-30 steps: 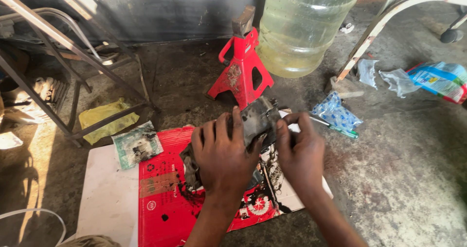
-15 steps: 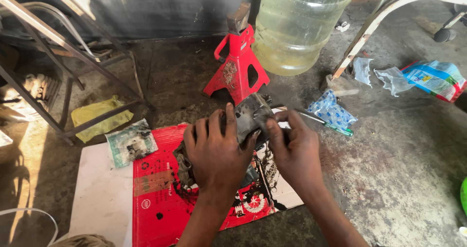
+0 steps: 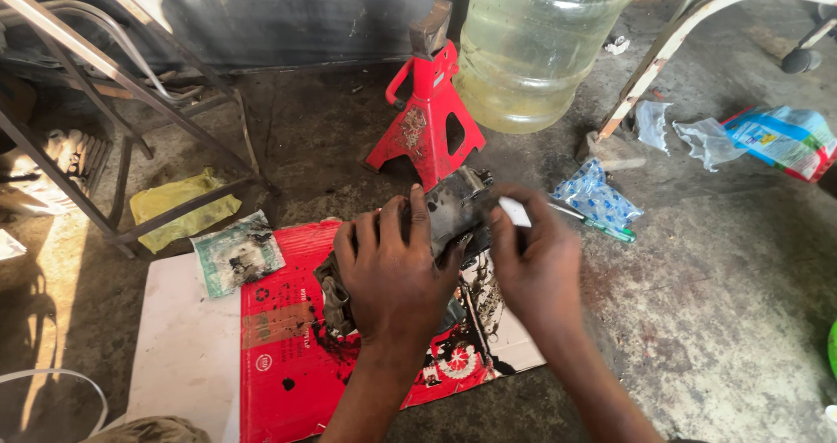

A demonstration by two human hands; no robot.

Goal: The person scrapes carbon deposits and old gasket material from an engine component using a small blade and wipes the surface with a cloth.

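Both hands are down on one greasy dark metal part (image 3: 460, 206), which sits over a red and white sheet of cardboard (image 3: 288, 356) spread on the concrete floor (image 3: 715, 303). The left hand (image 3: 388, 273) lies across the near side of the part with its fingers spread and curled over the top, pressed on it and on a dirty grey rag (image 3: 334, 296) bunched under the palm. The right hand (image 3: 536, 264) is drawn together, fingertips pinched on something small and white (image 3: 514, 211) at the right edge of the part; what that white piece is cannot be made out.

Counting what lies about: one red jack stand (image 3: 427, 116) stands upright just behind the part, and one big clear water bottle (image 3: 536, 46) stands to its right. One green-handled tool (image 3: 597, 223) lies on the floor beside the right hand, partly under one crumpled blue and white plastic packet (image 3: 597, 197). One soiled paper scrap (image 3: 237, 253) rests at the cardboard's upper left corner, and one yellow cloth (image 3: 179, 207) lies beyond it under a metal frame (image 3: 131, 94).
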